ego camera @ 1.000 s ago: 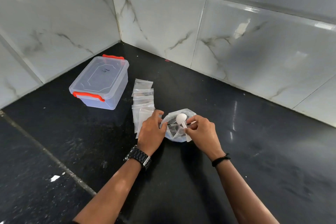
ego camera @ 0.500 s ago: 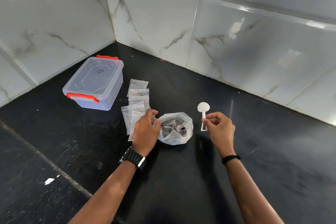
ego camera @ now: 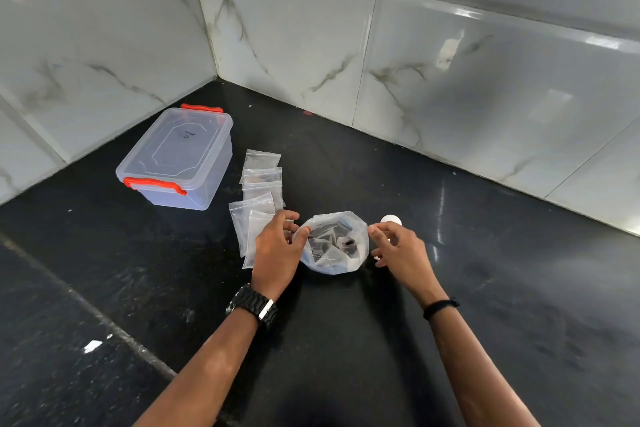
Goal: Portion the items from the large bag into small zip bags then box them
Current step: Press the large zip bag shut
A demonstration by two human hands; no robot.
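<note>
The large clear bag stands open on the black counter, with dark items and small packets inside. My left hand pinches its left rim. My right hand is at the bag's right rim, one fingertip touching the plastic and the fingers apart. A white plastic spoon lies on the counter behind and under my right hand, with only its bowl and handle tip showing. Several small zip bags lie in an overlapping row to the left of the large bag, partly under my left hand. The clear box with red latches stands at the left, lid on.
The black stone counter meets marble-tiled walls in a corner behind the box and bags. A seam crosses the counter at the lower left, with a small white scrap beside it.
My right hand lifted the spoon out of the large bag, carried it to the right, laid it on the counter, then came back to the bag's right rim. My left hand stayed on the rim.
</note>
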